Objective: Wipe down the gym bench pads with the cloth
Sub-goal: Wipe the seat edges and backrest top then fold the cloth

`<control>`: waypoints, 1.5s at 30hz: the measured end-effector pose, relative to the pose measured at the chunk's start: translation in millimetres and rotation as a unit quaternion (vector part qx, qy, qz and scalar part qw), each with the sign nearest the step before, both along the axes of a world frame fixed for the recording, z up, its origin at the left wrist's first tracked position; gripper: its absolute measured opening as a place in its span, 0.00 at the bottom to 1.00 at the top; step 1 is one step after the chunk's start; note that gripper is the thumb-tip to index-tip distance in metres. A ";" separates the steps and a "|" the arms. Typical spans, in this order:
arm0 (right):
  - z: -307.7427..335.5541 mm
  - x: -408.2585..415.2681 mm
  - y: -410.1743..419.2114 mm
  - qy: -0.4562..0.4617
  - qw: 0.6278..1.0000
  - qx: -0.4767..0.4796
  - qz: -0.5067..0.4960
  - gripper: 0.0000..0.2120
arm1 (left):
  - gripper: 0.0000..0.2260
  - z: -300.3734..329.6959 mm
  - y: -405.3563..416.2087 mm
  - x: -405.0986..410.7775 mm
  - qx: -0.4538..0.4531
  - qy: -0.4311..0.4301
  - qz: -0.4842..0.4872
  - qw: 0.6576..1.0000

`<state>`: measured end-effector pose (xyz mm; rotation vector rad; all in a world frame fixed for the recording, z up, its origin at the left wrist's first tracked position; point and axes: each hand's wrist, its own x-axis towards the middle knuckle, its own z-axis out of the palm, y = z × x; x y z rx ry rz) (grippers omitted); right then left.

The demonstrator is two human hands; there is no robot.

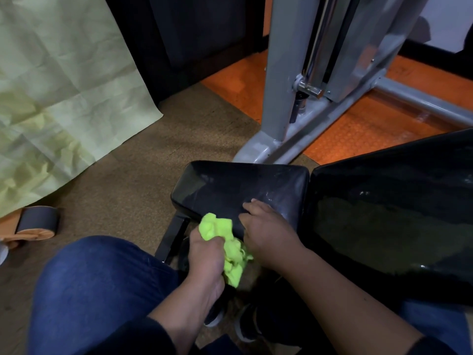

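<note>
We count two black bench pads, the smaller seat pad [230, 185] in the middle and the larger back pad [389, 216] to its right, the two just beside each other with a narrow gap between; one lime-green cloth [225, 242]; two hands; one grey machine frame [307, 103] on the far side; one pale green sheet [56, 93] draped at the far left; one small grey wheel [38, 222] at the left edge. The floor near us is brown carpet [143, 175]; farther off, under the frame, it turns to orange matting [358, 134]; the room is dim and both pads shine. Our left hand [207, 254] is curled tight round the bunched cloth, which sits at the near edge of the seat pad; our right hand [266, 229] lies just right of the cloth, palm down on the seat pad's near right part, fingers loosely spread and gripping nothing; a blue-jeaned knee [102, 288] fills the near left.
</note>
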<state>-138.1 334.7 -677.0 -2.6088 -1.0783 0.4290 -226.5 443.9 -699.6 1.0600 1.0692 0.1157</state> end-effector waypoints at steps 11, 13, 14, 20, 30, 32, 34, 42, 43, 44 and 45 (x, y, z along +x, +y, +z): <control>4.5 2.0 -11.8 -0.006 1.000 0.011 0.015 0.13 | 0.15 -1.2 -20.8 -4.2 -0.034 -0.010 -0.074 0.997; 7.7 1.6 -14.3 -0.005 1.000 0.007 0.019 0.12 | 0.15 0.3 -22.8 -6.5 -0.046 -0.010 -0.081 0.996; 9.8 1.3 -15.4 -0.005 1.000 0.004 0.021 0.12 | 0.16 -1.8 -20.8 -5.4 -0.050 -0.010 -0.069 0.996; 16.1 -0.3 -23.0 0.003 1.000 -0.011 0.018 0.12 | 0.15 2.1 -46.0 -7.7 -0.069 0.000 -0.083 0.994; 29.2 -0.8 -40.8 0.034 0.999 -0.006 0.004 0.07 | 0.15 0.7 -70.7 -11.8 -0.118 0.019 -0.105 0.987; 30.7 -2.7 -44.2 0.029 1.000 -0.009 0.007 0.07 | 0.16 0.2 -71.5 -11.4 -0.122 0.016 -0.105 0.987; 29.7 -4.0 -47.1 0.019 1.000 -0.010 0.007 0.06 | 0.18 4.0 -78.7 -10.9 -0.129 0.016 -0.111 0.985; 27.8 -8.2 -59.4 0.021 0.999 -0.005 -0.027 0.05 | 0.20 23.4 -100.9 -10.1 -0.152 0.050 -0.128 0.979; 31.3 -12.5 -61.0 0.016 0.999 0.006 -0.036 0.05 | 0.16 30.0 -103.8 -11.0 -0.164 0.048 -0.142 0.975; 36.4 -18.5 -63.2 -0.006 0.999 0.027 -0.041 0.05 | 0.12 35.8 -103.7 -12.8 -0.174 0.044 -0.164 0.970; 43.0 -27.5 -66.7 -0.043 0.996 0.061 -0.043 0.06 | 0.10 38.2 -100.3 -14.8 -0.187 0.043 -0.187 0.963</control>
